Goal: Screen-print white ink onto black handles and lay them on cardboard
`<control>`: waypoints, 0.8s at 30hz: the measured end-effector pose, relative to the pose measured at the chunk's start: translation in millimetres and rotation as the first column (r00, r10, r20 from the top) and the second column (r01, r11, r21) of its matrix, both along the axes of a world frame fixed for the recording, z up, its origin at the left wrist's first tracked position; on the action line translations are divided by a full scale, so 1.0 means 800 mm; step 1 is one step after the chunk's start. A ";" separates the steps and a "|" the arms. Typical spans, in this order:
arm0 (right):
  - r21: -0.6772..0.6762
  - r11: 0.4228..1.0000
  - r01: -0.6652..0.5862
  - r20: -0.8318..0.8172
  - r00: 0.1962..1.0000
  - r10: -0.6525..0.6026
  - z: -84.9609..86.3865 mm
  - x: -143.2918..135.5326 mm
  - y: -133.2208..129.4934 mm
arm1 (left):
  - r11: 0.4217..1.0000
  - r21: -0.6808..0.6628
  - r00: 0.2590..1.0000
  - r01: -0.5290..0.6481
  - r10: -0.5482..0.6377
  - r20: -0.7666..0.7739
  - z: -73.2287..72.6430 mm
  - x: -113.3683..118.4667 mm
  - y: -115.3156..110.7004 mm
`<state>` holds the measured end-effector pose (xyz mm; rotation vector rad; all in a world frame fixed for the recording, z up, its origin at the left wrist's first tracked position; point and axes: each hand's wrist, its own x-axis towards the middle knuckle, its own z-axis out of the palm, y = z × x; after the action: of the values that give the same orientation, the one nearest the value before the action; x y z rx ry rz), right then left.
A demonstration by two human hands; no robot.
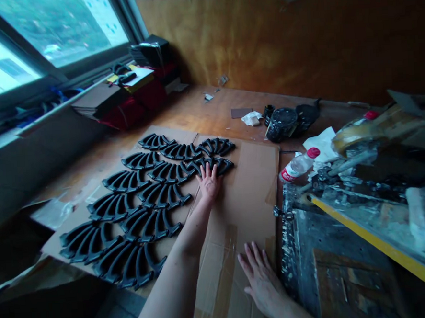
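Black fan-shaped pieces (164,194) lie in rows on a flat cardboard sheet (252,185). My left hand (209,182) reaches forward to the row's right end, its spread fingertips on or just over a black fan-shaped piece (223,165). Whether it presses on that piece cannot be made out. Lower right, my right hand (261,278) rests with fingers spread on or close above the cardboard near its right edge, holding nothing.
To the right are a bottle with a red cap (299,165), a dark round container (283,123), crumpled white paper (252,118) and a cluttered bench with a yellow edge (379,247). Stacked boxes (123,104) stand by the window at left.
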<state>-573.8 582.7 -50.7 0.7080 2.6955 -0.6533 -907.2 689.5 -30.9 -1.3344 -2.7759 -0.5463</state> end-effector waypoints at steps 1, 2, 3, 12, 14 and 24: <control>-0.019 1.000 -0.008 -0.012 1.000 0.008 0.000 0.001 0.000 | 1.000 0.021 1.000 0.001 -0.001 -0.028 -0.003 0.008 -0.003; -0.042 0.999 -0.018 -0.018 1.000 0.017 0.001 0.001 0.001 | 0.999 0.038 0.999 0.009 -0.007 -0.052 -0.007 0.017 -0.007; -0.066 0.997 -0.027 -0.023 0.999 0.025 0.004 0.002 0.001 | 0.998 0.051 0.998 0.019 -0.015 -0.069 -0.010 0.025 -0.013; -0.171 0.984 -0.046 -0.227 0.974 0.006 0.042 0.010 0.023 | 0.984 0.175 0.997 0.035 -0.022 -0.075 -0.058 0.082 -0.071; -0.215 0.976 -0.040 -0.339 0.940 -0.037 0.053 0.030 0.033 | 0.986 0.165 0.998 0.008 0.002 -0.060 -0.065 0.101 -0.092; -0.034 0.695 0.719 -0.586 0.549 -0.596 0.078 0.396 0.187 | 0.996 0.083 0.999 -0.037 0.040 -0.035 -0.078 0.265 -0.226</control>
<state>-256.8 732.3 11.5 1.9518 2.9870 -0.8445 -695.0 508.7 -93.0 -1.2586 -2.7120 -0.6202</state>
